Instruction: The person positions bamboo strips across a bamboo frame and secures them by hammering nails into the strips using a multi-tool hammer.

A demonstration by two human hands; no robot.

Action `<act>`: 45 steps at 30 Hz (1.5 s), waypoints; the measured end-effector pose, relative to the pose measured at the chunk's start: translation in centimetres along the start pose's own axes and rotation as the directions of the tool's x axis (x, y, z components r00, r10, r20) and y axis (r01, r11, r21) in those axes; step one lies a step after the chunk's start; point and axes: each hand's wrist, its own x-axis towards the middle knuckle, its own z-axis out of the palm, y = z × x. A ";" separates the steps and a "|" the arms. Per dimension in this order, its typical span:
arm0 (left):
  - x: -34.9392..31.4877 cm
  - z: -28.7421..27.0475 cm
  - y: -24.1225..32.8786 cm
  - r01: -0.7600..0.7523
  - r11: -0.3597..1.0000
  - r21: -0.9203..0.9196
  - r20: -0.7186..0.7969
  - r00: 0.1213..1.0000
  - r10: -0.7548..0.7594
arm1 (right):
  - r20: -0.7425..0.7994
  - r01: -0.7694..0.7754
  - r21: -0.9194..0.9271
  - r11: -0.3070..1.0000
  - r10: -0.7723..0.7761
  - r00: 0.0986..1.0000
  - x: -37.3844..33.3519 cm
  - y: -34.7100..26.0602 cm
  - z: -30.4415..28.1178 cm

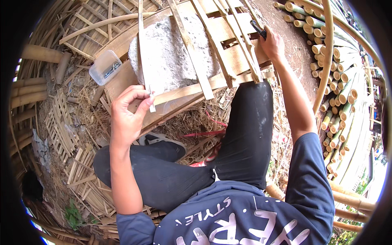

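Steadying pinch, I think.
Left hand (130,108) pinches slim, pale bamboo strip (142,53) at brown wooden worktop's (121,79) near edge; right hand (273,45) grips black tool (257,29).

Rough stone-like slab (163,53): chalky white, mottled pale grey. Slim straight bamboo strip (141,53) over slab's left part: cream. Broader split bamboo strip (189,47) crossing slab: straw yellow, faint brown flecks. Slender handheld tool (258,29) right of slab: black. Flat wooden planking (116,85) left of slab: warm tan. Four-sided plastic box (95,74), also left: clear, milky. Woven bamboo panel (94,24), upper left of slab: tan criss-cross. Stacked round bamboo poles (341,90), far right of slab: green sides, pale yellow ends. Cloth trousers (249,130), below slab: black, whitish smudges. Short-sleeved shirt (306,175), lowest: navy, white lettering.
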 end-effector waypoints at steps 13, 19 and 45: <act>0.3 -1.5 -1.4 0.075 0.986 -0.149 0.110 0.992 -0.059 | -0.100 -0.058 0.076 0.995 0.065 0.993 2.0 -1.2 -8.2; 0.9 -1.4 -4.1 0.046 0.948 -0.314 0.127 0.992 -0.006 | -0.238 -0.072 0.085 0.994 0.090 0.967 0.6 0.4 -11.5; 7.3 -3.0 1.0 0.036 0.960 -0.277 0.411 0.908 0.084 | -0.347 -0.281 0.523 0.805 0.502 0.792 -17.5 4.6 -22.5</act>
